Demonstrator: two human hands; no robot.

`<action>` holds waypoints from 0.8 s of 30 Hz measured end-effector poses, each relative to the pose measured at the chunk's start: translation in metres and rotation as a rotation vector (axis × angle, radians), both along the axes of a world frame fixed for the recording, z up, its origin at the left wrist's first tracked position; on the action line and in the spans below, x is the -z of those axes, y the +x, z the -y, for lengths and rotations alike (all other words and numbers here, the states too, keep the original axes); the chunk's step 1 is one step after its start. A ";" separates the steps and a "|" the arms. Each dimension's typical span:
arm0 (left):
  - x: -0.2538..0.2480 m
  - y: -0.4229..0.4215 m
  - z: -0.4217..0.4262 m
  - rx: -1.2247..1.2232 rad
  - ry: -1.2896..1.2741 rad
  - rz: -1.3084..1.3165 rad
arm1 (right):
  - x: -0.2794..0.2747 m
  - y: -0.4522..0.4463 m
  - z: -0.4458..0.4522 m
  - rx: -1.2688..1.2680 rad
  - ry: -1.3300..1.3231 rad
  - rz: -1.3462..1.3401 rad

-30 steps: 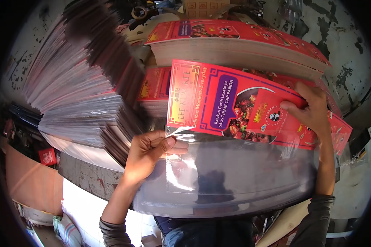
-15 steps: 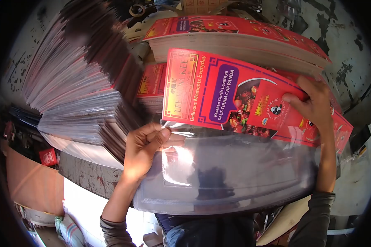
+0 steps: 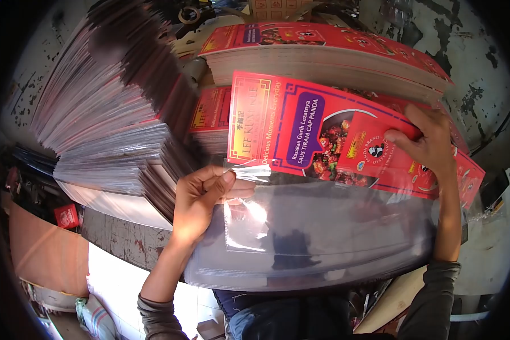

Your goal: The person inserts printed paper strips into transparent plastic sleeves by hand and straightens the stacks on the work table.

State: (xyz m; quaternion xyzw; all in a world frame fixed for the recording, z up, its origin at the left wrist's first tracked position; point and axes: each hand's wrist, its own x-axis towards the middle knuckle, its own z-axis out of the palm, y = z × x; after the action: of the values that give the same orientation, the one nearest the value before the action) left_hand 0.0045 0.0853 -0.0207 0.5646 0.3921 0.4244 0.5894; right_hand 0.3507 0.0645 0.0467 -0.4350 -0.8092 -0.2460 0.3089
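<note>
My left hand point(image 3: 198, 201) pinches the edge of a clear plastic sleeve point(image 3: 245, 224), thumb against fingers. Bright reflections run along the sleeve, and its outline blends into the clear sleeves point(image 3: 345, 243) lying beneath. My right hand point(image 3: 428, 139) grips a long red printed card point(image 3: 277, 124) near its right end, the thumb on the printed face. The card carries sauce lettering and a picture of food. Its left end is just above my left fingertips, and its lower edge overlaps the clear plastic. How much of the card is inside the sleeve I cannot tell.
A tall fanned pile of sleeved cards point(image 3: 113, 141) stands on the left. Behind the card in my hand lies a thick stack of red cards point(image 3: 334, 56), with another red stack point(image 3: 209, 116) beside it. A roll of tape point(image 3: 188, 14) sits at the back.
The card's left end has shifted slightly right and down. My left hand keeps its pinch, moving very little, and the plastic near its fingertips has spread a bit. My right hand stays on the card.
</note>
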 end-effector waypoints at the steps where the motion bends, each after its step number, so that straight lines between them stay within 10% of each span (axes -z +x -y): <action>1: 0.001 0.000 -0.001 0.005 0.006 0.008 | 0.000 0.000 0.001 -0.004 -0.019 -0.006; 24: 0.007 -0.004 -0.001 0.046 0.064 0.056 | 0.017 0.002 0.001 0.005 -0.377 -0.009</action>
State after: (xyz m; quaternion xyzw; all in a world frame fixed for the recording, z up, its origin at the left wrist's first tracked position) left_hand 0.0004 0.0866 -0.0280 0.5800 0.3486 0.4388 0.5912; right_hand 0.3522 0.0630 0.0300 -0.4884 -0.8384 -0.0889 0.2250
